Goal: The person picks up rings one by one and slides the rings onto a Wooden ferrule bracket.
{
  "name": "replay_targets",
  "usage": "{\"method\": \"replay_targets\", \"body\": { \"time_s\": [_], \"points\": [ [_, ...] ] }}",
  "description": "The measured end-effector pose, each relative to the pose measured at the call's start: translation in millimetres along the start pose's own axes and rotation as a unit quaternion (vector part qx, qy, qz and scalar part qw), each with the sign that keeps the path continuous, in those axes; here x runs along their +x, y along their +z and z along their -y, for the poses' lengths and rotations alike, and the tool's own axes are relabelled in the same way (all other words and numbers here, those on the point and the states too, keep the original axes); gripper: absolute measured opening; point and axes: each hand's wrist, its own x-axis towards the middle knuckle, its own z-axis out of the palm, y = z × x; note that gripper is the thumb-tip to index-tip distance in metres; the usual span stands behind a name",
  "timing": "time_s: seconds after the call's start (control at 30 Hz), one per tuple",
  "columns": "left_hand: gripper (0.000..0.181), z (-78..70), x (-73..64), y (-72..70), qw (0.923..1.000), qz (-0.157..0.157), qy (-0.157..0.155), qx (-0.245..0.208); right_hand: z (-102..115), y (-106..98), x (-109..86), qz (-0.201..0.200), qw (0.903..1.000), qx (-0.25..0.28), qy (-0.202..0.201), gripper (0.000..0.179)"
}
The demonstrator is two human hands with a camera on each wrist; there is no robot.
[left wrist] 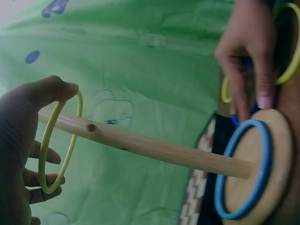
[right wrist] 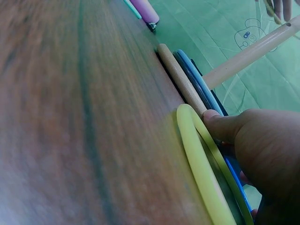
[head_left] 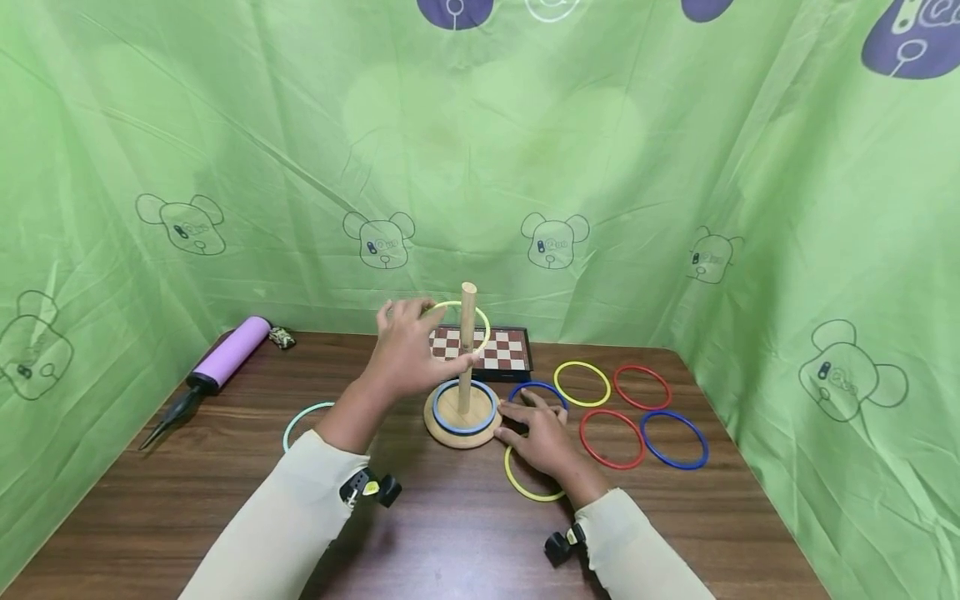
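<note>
My left hand (head_left: 408, 350) pinches a yellow ring (left wrist: 44, 154) between thumb and fingers. That ring is tilted around the upper part of a wooden peg (head_left: 467, 333), whose top shows above it. On the round wooden base (head_left: 463, 442) lies a light blue ring (left wrist: 267, 154) around the peg's foot, with a darker ring under it. My right hand (head_left: 543, 437) rests at the base's right side, its thumb (right wrist: 215, 121) touching the rim. Under and beside that hand lie a blue ring (head_left: 542, 386) and another yellow ring (right wrist: 197, 159), both partly hidden.
Several rings lie at right: a yellow ring (head_left: 582, 363), red rings (head_left: 642, 368) and a blue ring (head_left: 703, 446). A checkered board (head_left: 506, 350) is behind the peg. At left are a turquoise ring (head_left: 288, 429), a purple hand pump (head_left: 232, 352) and a small patterned item (head_left: 282, 337).
</note>
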Motion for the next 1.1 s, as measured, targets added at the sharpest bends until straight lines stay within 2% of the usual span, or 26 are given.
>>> {"method": "replay_targets", "body": {
  "time_s": [0.2,0.37,0.53,0.67,0.83,1.1],
  "points": [
    [0.091,7.0,-14.6,21.1,0.9994,0.030,-0.004,0.018,-0.4,1.5,1.4,-0.001,1.0000,-0.002,-0.004,0.046],
    [0.093,11.0,-23.3,37.2,0.9985,0.051,-0.013,0.016,-0.1,0.6,1.6,-0.004,1.0000,0.001,-0.004,0.046],
    [0.093,13.7,-30.4,53.4,0.9969,0.073,-0.030,0.002,0.4,-0.5,1.1,-0.003,1.0000,-0.002,-0.003,0.046],
    [0.095,16.2,-36.0,66.4,0.9941,0.098,-0.046,0.012,-0.1,0.1,1.1,-0.001,1.0000,-0.004,-0.001,0.046],
    [0.098,18.7,-40.9,79.6,0.9926,0.100,-0.066,0.023,-1.5,0.3,2.2,-0.001,1.0000,-0.005,-0.001,0.047],
    [0.098,23.1,-49.3,98.5,0.9925,0.098,-0.071,0.014,-1.5,-1.2,1.0,0.003,1.0000,-0.001,-0.002,0.047]
  ]
}}
